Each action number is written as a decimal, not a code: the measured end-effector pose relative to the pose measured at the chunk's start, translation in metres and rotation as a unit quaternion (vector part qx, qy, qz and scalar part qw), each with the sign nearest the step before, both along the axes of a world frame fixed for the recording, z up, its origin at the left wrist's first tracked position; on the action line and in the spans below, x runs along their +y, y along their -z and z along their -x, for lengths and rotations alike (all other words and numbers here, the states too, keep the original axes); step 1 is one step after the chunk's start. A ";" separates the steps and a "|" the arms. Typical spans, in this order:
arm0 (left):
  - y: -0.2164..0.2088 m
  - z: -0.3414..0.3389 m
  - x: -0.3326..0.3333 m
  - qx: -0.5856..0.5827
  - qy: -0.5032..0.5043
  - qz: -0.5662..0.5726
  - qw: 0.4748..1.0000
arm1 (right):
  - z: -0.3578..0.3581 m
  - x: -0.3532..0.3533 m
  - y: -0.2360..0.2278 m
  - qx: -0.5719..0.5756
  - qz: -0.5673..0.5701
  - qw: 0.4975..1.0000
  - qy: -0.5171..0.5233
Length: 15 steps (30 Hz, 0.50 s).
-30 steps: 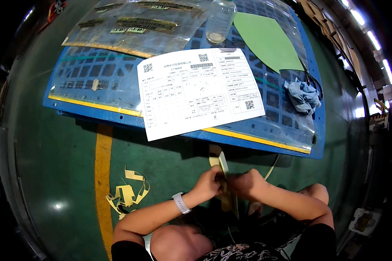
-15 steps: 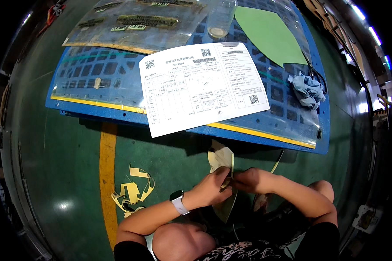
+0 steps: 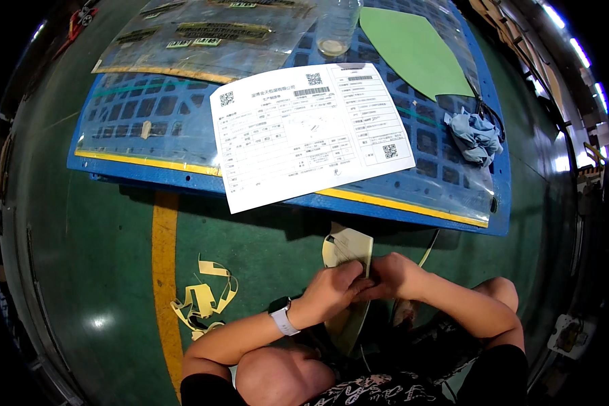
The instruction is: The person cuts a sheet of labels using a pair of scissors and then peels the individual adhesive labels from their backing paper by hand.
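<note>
A pale, thin sheet piece (image 3: 350, 245) with a pointed lower end stands tilted between my knees; its yellowish edge faces right. My left hand (image 3: 333, 289), with a grey-banded watch on the wrist, closes on the middle of the piece. Against it, my right hand (image 3: 394, 274) is closed at the right edge of the same piece. The two hands meet, so their fingertips and anything small between them are hidden.
Yellow offcut strips (image 3: 203, 298) lie on the green floor at left. Ahead stands a blue pallet (image 3: 135, 172) under clear film, bearing a printed paper (image 3: 311, 135), a green leaf-shaped sheet (image 3: 416, 51), a crumpled blue cloth (image 3: 475, 139) and a clear plastic bottle (image 3: 335, 30).
My hands have drawn closer together, the right one rising slightly. The top of the pale piece has swung a little to the right, showing more of its face.
</note>
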<state>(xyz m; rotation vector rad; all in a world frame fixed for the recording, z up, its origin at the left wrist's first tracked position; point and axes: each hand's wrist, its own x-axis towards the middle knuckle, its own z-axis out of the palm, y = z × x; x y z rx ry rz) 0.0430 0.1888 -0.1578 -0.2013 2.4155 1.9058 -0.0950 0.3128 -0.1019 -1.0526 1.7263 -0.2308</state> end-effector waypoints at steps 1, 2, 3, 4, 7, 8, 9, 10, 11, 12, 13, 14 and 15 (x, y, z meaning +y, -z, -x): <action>-0.001 0.002 0.001 -0.013 0.000 -0.019 1.000 | -0.001 0.001 0.002 0.003 0.004 1.000 0.005; -0.002 0.004 0.001 -0.027 0.000 -0.038 0.999 | -0.001 0.002 0.005 0.006 0.007 1.000 0.010; -0.003 0.004 0.001 -0.042 -0.001 -0.057 0.998 | -0.002 0.004 0.009 -0.002 0.005 1.000 0.007; -0.001 0.004 0.002 -0.035 0.001 -0.059 0.998 | -0.003 0.008 0.014 -0.010 0.003 1.000 0.003; -0.003 0.002 -0.004 -0.004 0.026 -0.050 0.998 | -0.004 0.013 0.016 -0.021 0.013 0.999 -0.027; -0.007 0.001 -0.009 0.012 0.046 -0.036 0.998 | -0.004 0.015 0.016 -0.023 0.019 0.999 -0.041; -0.014 0.001 -0.013 0.030 0.066 -0.023 0.997 | -0.004 0.018 0.015 -0.032 0.057 0.996 -0.066; -0.017 -0.002 -0.015 0.039 0.078 -0.036 0.996 | -0.005 0.021 0.014 -0.040 0.094 0.990 -0.092; -0.020 -0.004 -0.017 0.048 0.091 -0.050 0.993 | -0.005 0.022 0.012 -0.049 0.132 0.983 -0.118; -0.024 -0.006 -0.019 0.056 0.104 -0.063 0.991 | -0.006 0.022 0.009 -0.070 0.145 0.982 -0.096; -0.028 -0.008 -0.021 0.075 0.093 -0.066 0.991 | -0.007 0.021 0.004 -0.091 0.159 0.980 -0.074; -0.033 -0.009 -0.023 0.094 0.082 -0.070 0.990 | -0.008 0.020 0.000 -0.112 0.172 0.977 -0.052; -0.036 -0.010 -0.025 0.115 0.072 -0.073 0.988 | -0.007 0.020 -0.004 -0.122 0.174 0.976 -0.037</action>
